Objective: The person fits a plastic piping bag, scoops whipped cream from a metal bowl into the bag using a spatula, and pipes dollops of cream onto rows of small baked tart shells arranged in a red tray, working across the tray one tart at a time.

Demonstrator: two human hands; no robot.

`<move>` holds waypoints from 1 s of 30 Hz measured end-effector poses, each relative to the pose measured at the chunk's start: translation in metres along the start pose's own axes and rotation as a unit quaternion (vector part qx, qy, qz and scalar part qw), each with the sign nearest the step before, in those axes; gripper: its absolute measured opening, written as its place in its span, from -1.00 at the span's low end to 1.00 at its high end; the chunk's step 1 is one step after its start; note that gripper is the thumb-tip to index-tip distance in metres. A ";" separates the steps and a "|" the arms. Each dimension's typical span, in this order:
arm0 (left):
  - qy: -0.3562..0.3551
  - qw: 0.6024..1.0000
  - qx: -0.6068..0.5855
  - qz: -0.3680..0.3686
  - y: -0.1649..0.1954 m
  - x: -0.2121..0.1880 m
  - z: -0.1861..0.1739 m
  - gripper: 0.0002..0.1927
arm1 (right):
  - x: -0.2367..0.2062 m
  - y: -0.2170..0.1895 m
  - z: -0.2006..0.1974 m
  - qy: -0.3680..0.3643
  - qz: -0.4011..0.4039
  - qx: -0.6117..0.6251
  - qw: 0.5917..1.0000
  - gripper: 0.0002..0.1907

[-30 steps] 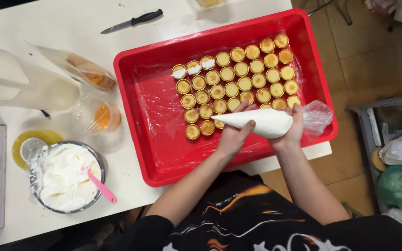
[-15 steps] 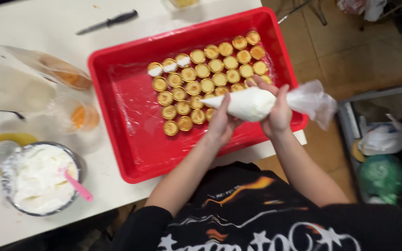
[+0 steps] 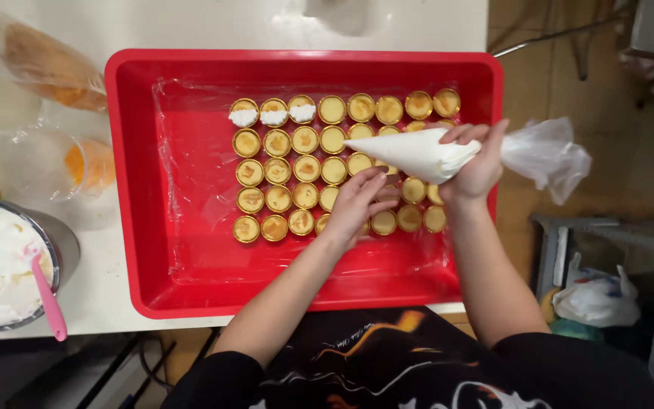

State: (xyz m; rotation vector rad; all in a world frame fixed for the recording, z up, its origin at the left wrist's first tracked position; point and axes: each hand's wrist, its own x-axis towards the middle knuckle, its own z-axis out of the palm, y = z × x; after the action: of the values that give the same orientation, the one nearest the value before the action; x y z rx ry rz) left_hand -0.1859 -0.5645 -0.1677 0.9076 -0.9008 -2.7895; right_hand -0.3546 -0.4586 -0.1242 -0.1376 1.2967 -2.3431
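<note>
A red plastic tray [image 3: 191, 280] lined with clear film holds several rows of small golden tart cups [image 3: 306, 168]. Three cups in the top left corner carry white cream [image 3: 273, 116]. My right hand [image 3: 478, 170] grips the twisted end of a piping bag [image 3: 418, 155] full of white cream, its tip pointing left over the cups. My left hand [image 3: 359, 201] rests under the bag near its tip, fingers loosely apart, covering a few cups in the lower rows.
A metal bowl of white cream [image 3: 1, 265] with a pink spatula [image 3: 47, 299] stands at the left table edge. Clear bags with orange filling [image 3: 47, 68] lie at the upper left. Plastic bags [image 3: 596, 299] sit on the floor at the right.
The view has closed in on the tray. The piping bag has lifted and moved up over the middle rows, and my left hand has slid from the bag's tip to below it.
</note>
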 end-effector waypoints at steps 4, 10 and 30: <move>0.022 0.999 -0.001 0.042 -0.002 0.024 -0.016 -0.46 | 0.038 0.019 -0.004 -0.042 -0.011 -0.033 0.999 -0.41; 0.074 0.987 -0.009 0.142 -0.009 0.057 -0.011 -0.42 | 0.065 0.049 0.002 -0.067 0.000 -0.036 0.997 -0.43; 0.062 0.967 0.189 0.156 0.013 0.059 -0.035 -0.24 | 0.085 0.078 0.005 -0.067 -0.003 -0.098 0.993 -0.42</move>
State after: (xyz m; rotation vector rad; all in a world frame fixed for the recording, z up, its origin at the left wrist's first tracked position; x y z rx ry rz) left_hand -0.2160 -0.6074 -0.2135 0.8757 -1.4438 -2.3109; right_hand -0.4025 -0.5345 -0.1970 -0.3539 1.4572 -2.1660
